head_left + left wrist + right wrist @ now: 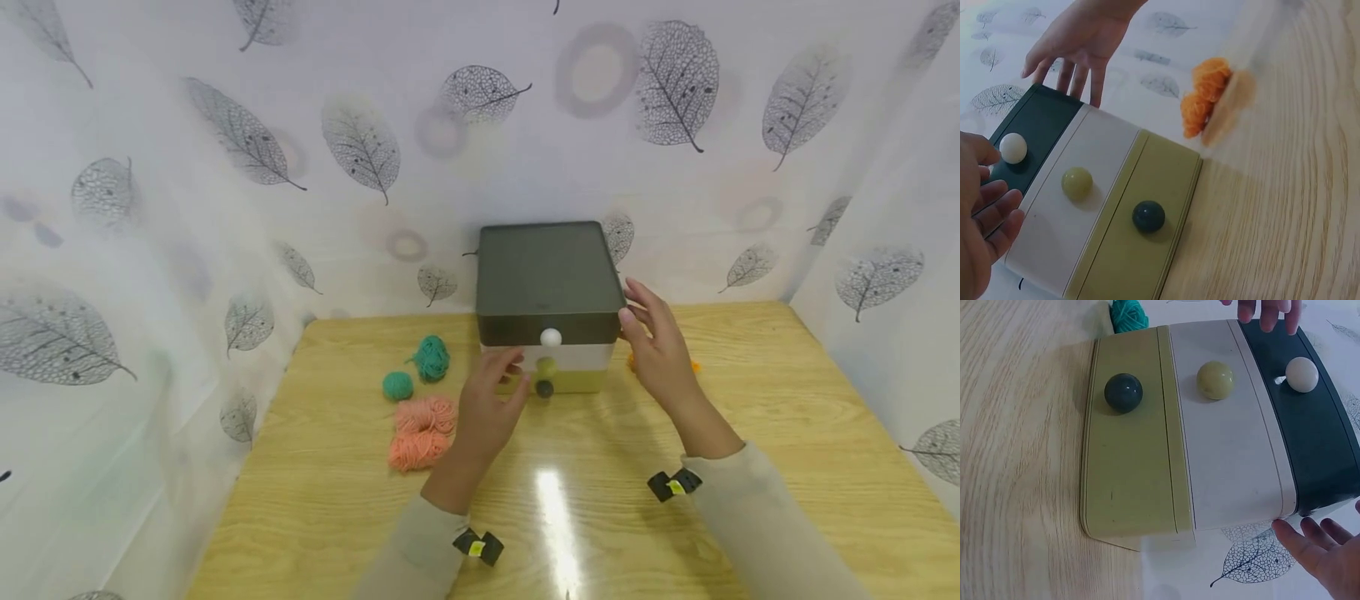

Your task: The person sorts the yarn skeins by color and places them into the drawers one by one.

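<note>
A small three-drawer box (pixel 546 271) stands at the back of the table. Its top drawer (pixel 1035 134) is dark green with a white knob (pixel 551 337), the middle one (pixel 1235 456) white with an olive knob, the bottom one (pixel 1132 469) olive with a dark knob. All three drawers look closed. Before the box's left front is my left hand (pixel 486 412), fingers loosely bent and holding nothing. My right hand (pixel 660 350) is at the box's right side, fingers spread, fingertips by its upper edge; whether they touch it I cannot tell.
Left of the box lie two teal yarn balls (pixel 432 359) and, nearer, two coral yarn skeins (pixel 422 450). Orange yarn (pixel 1200 100) lies right of the box, mostly behind my right hand in the head view. A leaf-patterned sheet (pixel 480 150) rises behind the table (pixel 337 517).
</note>
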Available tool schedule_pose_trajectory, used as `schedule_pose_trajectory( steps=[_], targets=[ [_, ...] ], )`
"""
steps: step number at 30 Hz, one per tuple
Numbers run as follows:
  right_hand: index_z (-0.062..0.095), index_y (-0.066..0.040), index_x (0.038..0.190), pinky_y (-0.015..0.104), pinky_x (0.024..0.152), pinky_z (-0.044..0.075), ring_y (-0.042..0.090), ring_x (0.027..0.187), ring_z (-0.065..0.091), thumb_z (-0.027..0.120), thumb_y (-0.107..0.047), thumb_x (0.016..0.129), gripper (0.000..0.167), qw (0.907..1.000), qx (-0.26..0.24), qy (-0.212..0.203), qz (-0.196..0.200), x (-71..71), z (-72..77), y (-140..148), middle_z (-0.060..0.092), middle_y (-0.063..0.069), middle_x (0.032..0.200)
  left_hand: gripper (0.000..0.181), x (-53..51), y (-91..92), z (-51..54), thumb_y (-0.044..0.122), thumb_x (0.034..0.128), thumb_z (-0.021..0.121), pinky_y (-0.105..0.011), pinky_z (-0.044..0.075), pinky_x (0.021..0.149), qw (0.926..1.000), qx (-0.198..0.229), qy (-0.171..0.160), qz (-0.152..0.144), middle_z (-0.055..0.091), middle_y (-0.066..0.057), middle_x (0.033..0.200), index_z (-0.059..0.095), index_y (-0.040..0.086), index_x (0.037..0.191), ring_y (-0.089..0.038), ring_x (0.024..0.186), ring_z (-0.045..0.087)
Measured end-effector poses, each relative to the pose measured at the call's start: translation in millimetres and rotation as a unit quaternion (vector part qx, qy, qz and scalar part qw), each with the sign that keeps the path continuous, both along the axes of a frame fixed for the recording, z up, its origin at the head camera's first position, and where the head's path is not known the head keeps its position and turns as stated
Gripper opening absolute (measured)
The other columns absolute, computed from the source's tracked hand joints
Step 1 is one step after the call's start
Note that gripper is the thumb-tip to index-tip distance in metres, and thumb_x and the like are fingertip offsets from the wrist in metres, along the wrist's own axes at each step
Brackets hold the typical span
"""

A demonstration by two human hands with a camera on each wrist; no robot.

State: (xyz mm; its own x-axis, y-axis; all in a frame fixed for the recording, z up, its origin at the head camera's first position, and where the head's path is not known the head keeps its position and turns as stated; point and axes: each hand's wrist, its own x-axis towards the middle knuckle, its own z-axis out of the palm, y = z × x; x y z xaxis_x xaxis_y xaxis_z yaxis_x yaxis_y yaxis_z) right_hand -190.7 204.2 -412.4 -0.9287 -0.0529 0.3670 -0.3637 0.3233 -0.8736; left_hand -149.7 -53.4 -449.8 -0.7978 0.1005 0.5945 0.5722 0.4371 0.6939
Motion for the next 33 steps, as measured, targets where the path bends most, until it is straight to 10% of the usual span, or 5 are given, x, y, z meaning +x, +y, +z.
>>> schedule_pose_trajectory(
  steps=[6,16,33],
  targets=[
    [0.032,-0.026,0.159,0.021,0.094,0.055,0.011,0.129,0.055,0.042,-0.036,0.109,0.052,0.9989,-0.016,-0.044,0.008,-5.8,1.0,2,0.041,0.011,0.158,0.035,-1.4,10.4,0.7,0.010,0.0946,0.070,-0.034,0.062,0.080,0.9999,0.003,0.005,-0.008,0.066,-0.012,0.113,0.064,0.004,0.129,-0.022,0.095,0.069],
    [0.026,-0.036,0.160,0.065,0.105,0.047,0.038,0.146,0.039,0.031,-0.044,0.110,0.051,0.9968,0.017,-0.070,0.034,-12.3,3.4,4,0.030,0.007,0.166,0.036,-3.7,20.2,2.4,0.013,0.0955,0.070,-0.037,0.063,0.079,0.9999,0.005,0.006,-0.008,0.065,-0.011,0.115,0.064,0.008,0.131,-0.021,0.097,0.069],
    [0.025,-0.032,0.161,0.070,0.106,0.043,0.040,0.151,0.030,0.031,-0.040,0.111,0.051,0.9951,-0.008,-0.081,0.055,-13.8,3.5,4,0.021,0.006,0.169,0.036,-13.3,33.3,6.0,0.014,0.0951,0.071,-0.029,0.062,0.077,0.9999,0.006,0.003,0.009,0.057,-0.011,0.117,0.066,0.012,0.130,-0.022,0.100,0.067]
  ],
)
